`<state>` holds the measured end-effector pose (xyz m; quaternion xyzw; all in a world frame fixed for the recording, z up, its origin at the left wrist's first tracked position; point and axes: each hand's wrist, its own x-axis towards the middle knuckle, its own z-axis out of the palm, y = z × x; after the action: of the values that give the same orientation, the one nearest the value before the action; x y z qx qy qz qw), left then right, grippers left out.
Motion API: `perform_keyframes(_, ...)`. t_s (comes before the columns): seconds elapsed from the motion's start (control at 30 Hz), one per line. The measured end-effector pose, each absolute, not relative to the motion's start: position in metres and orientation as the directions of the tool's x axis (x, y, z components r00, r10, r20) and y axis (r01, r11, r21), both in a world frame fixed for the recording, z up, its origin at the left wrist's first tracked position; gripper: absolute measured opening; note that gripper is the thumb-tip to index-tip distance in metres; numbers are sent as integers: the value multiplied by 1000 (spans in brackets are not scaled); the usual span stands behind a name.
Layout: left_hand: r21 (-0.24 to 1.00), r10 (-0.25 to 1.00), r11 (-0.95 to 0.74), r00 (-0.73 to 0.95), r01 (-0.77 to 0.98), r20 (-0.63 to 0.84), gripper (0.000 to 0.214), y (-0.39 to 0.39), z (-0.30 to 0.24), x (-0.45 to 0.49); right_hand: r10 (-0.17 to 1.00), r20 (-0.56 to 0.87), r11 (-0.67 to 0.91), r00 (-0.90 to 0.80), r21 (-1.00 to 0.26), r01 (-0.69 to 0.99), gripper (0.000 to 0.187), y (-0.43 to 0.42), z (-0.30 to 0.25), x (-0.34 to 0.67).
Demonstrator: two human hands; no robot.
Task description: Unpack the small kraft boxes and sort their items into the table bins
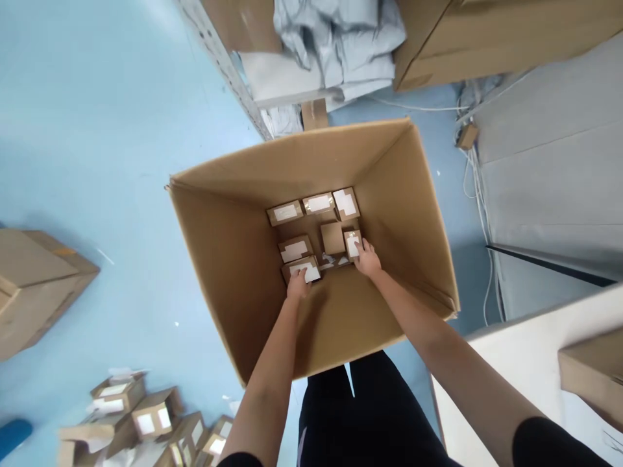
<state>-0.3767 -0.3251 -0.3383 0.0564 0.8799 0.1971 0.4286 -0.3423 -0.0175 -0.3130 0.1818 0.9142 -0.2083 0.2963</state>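
Note:
A large open cardboard box (263,168) stands before me, and both my arms reach down into it. Several small cardboard boxes with white labels lie on its bottom. My left hand (298,285) grips the near edge of one labelled small box (293,266) at the lower left. At the right wall, my right hand (368,261) has its thumb and fingers on another labelled small box (352,239). Beside that one sits a plain small box (333,238). Three labelled boxes line the far wall, one of them in the far right corner (346,203). The undersides of my fingers are hidden.
Small boxes lie piled on the blue floor at lower left (153,415), with a larger carton (39,285) farther up. A shelf with grey plastic bags (341,39) stands beyond. Cables (479,194) run along the right; a white table (516,363) stands at lower right.

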Motion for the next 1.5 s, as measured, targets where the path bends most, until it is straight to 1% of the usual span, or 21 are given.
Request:
perform_keyframes(0.1, 352, 254, 934, -579, -62, -775, 65, -327, -387, -379, 183, -668, 852, -721, -258, 456, 77, -31, -369, -342)
perform_keyframes(0.17, 352, 270, 935, -548, -48, -791, 67, -323, -417, -380, 193, -669, 843, -718, -261, 470, 77, -40, -403, -344)
perform_keyframes(0.3, 405, 358, 914, -535, 32, -765, 70, -300, -474, -386, 224, -652, 819, -724, -276, 502, 81, -48, -462, -348)
perform_keyframes(0.4, 440, 428, 890, -543, 117, -722, 73, -272, -516, -398, 222, -663, 819, -715, -271, 505, 82, -46, -499, -349)
perform_keyframes(0.5, 462, 473, 871, -541, 168, -695, 78, -238, -559, -419, 222, -669, 818, -709, -268, 509, 82, -39, -533, -352)
perform_keyframes(0.6, 491, 491, 857, -540, 157, -684, 77, -202, -604, -446, 217, -671, 817, -709, -273, 508, 85, -30, -564, -357)
perform_keyframes(0.7, 506, 519, 841, -557, 194, -649, 67, -171, -649, -474, 196, -671, 828, -715, -278, 487, 88, -23, -584, -360)
perform_keyframes(0.77, 478, 510, 849, -586, 225, -630, 66, -158, -675, -490, 178, -686, 838, -706, -271, 474, 88, -23, -592, -360)
perform_keyframes(0.87, 425, 479, 873, -587, 240, -653, 74, -152, -700, -506, 144, -704, 840, -695, -284, 462, 86, -25, -599, -356)
perform_keyframes(0.93, 401, 473, 879, -572, 257, -670, 78, -155, -704, -506, 130, -707, 831, -695, -304, 465, 87, -25, -602, -353)
perform_keyframes(0.97, 389, 470, 882, -565, 266, -678, 76, -159, -702, -502, 132, -707, 824, -695, -311, 473, 89, -24, -603, -352)
perform_keyframes(1.03, 377, 476, 879, -527, 291, -704, 62, -168, -691, -484, 161, -706, 808, -690, -307, 502, 93, -20, -606, -351)
perform_keyframes(1.1, 410, 520, 853, -461, 322, -719, 48, -179, -674, -456, 203, -708, 795, -676, -284, 536, 99, -14, -608, -350)
perform_keyframes(1.17, 484, 584, 812, -466, 327, -665, 52, -187, -656, -423, 211, -734, 790, -646, -261, 554, 106, -8, -611, -350)
perform_keyframes(1.2, 515, 604, 796, -480, 319, -636, 57, -190, -647, -406, 193, -758, 790, -624, -257, 556, 110, -6, -611, -350)
perform_keyframes(1.27, 537, 586, 800, -536, 267, -608, 61, -194, -631, -377, 124, -804, 798, -582, -268, 540, 117, -3, -613, -350)
perform_keyframes(1.37, 541, 537, 824, -542, 172, -646, 64, -200, -611, -346, 6, -827, 830, -562, -309, 464, 129, -2, -617, -349)
perform_keyframes(1.5, 517, 509, 842, -537, 151, -673, 67, -208, -593, -328, -128, -856, 899, -501, -314, 305, 150, -9, -625, -349)
